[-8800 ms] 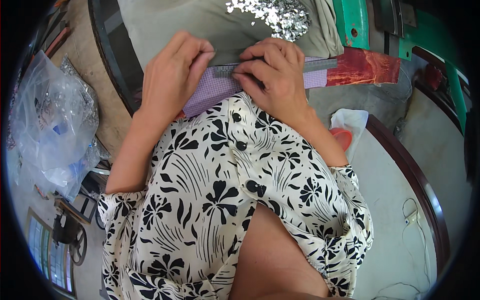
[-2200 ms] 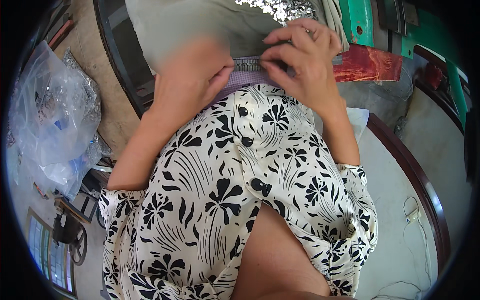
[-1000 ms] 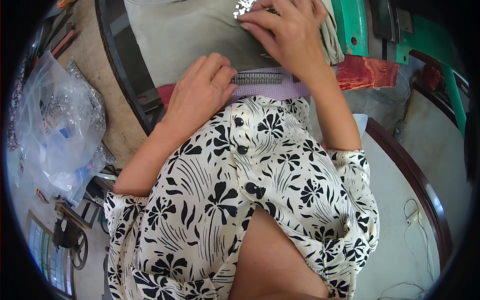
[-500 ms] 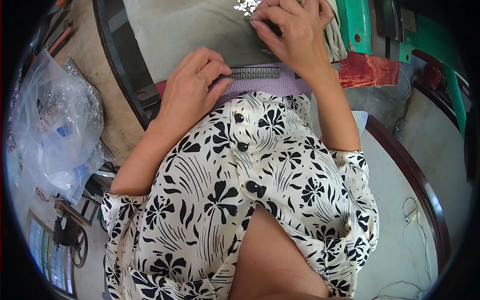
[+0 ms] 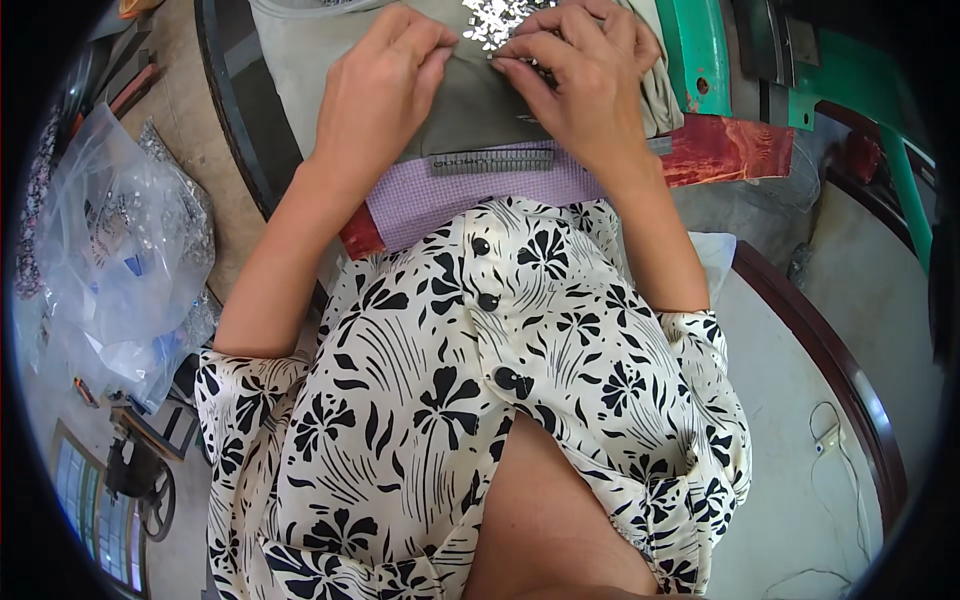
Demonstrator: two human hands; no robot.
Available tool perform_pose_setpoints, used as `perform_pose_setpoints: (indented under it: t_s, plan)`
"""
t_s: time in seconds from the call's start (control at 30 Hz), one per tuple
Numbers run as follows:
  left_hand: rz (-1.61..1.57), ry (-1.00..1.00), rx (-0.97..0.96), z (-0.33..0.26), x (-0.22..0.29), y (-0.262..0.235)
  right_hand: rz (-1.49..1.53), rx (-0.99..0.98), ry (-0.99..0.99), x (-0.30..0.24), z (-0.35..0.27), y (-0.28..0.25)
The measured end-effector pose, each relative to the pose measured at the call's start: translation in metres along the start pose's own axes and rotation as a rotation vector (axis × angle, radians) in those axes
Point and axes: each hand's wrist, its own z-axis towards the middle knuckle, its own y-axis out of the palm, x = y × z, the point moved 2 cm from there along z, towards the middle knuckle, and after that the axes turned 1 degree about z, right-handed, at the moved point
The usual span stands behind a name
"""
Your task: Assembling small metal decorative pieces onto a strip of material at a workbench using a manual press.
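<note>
While the left hand (image 5: 385, 90) and right hand (image 5: 585, 85) hover at the far side, each with thumb and fingertips drawn close, I cannot tell whether either pinches a shiny piece. The pile of shiny pieces (image 5: 492, 25) lies on the grey cloth (image 5: 470, 105), just beside the right fingers; the ribbed strip (image 5: 500, 162) rests nearer, on the purple cloth (image 5: 440, 205). A tug on the grey cloth could scatter the pile; a body leaning in could nudge the strip askew. Count: two hands, one pile, one strip, two cloths; pieces too many to number.
</note>
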Motion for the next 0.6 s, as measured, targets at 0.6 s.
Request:
perform_pose_setpoints:
  t_s: [0.6]
  plan:
    - [-0.07,-0.069,-0.188,0.004,0.009,0.0,-0.075,-0.502,0.395,-0.038,0.017,-0.04]
